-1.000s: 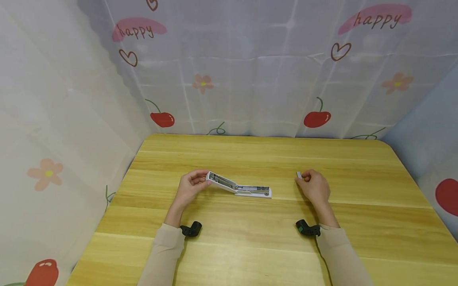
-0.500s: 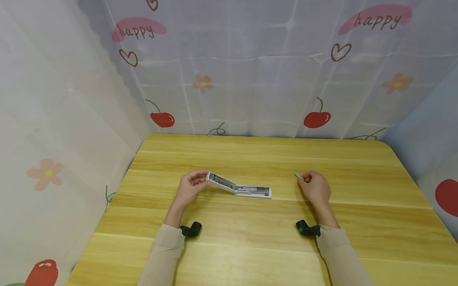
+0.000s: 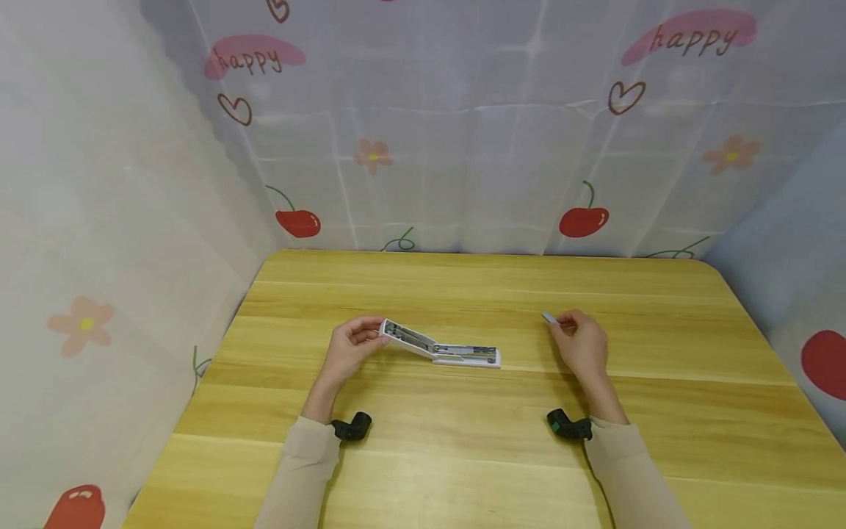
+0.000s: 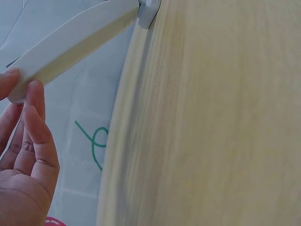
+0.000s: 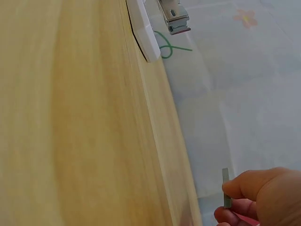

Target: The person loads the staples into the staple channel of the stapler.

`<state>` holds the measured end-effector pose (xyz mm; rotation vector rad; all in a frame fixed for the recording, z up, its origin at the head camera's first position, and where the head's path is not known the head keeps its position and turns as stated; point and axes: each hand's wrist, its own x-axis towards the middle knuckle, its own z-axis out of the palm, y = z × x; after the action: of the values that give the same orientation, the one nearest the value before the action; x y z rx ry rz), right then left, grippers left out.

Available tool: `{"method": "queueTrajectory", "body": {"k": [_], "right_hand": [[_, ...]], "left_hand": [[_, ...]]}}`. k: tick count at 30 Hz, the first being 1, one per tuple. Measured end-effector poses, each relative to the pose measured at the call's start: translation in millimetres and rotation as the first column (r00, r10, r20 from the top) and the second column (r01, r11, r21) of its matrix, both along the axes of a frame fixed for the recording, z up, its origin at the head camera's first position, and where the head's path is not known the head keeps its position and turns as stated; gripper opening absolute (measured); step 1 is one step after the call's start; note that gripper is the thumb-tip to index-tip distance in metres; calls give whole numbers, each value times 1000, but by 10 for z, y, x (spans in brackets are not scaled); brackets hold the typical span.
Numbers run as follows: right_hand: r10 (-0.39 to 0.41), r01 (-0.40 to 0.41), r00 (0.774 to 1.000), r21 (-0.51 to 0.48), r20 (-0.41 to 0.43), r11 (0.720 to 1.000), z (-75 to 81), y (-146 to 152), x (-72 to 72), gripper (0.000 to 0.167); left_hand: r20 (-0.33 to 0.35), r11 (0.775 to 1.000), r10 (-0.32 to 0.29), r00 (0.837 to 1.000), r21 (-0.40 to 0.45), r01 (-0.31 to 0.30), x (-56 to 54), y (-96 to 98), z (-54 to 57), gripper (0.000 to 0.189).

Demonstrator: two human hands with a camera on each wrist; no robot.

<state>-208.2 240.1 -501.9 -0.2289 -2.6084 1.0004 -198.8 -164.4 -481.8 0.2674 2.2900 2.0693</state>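
Note:
A white stapler (image 3: 465, 361) is spread apart at its hinge near the middle of the table, its metal magazine (image 3: 465, 350) showing. My left hand (image 3: 350, 349) pinches the end of its raised top arm between thumb and fingers; the left wrist view shows the arm's smooth white back (image 4: 80, 40). To the right, apart from the stapler, my right hand (image 3: 583, 345) pinches a small grey strip of staples (image 3: 548, 318). In the right wrist view the staple strip (image 5: 225, 188) stands between thumb and fingertips, and the stapler's base (image 5: 143, 33) appears at the top.
The wooden table (image 3: 429, 470) reaches back to a patterned curtain (image 3: 463, 176). Another curtain (image 3: 132, 257) hangs along the left side. Each wrist wears a black camera, the left camera (image 3: 353, 426) and the right camera (image 3: 568, 425).
The staple strip has turned in my right fingers, its tip now slanting to the upper left. My left hand and the stapler have stayed nearly still; the head view has shifted slightly.

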Motion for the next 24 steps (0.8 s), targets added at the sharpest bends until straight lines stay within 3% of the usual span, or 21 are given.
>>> {"method": "queueTrajectory", "body": {"k": [9, 15, 24], "right_hand": [[137, -137, 988, -8, -70, 990, 79, -120, 75, 12], [241, -243, 962, -1, -131, 970, 131, -244, 115, 10], [361, -364, 922, 4, -143, 931, 159, -414, 153, 8]], "left_hand": [[19, 1000, -2, 1000, 10, 1, 15, -5, 11, 38], [18, 1000, 1, 1000, 7, -1, 19, -4, 9, 39], [27, 1000, -3, 1000, -4, 3, 5, 12, 57, 39]]}}
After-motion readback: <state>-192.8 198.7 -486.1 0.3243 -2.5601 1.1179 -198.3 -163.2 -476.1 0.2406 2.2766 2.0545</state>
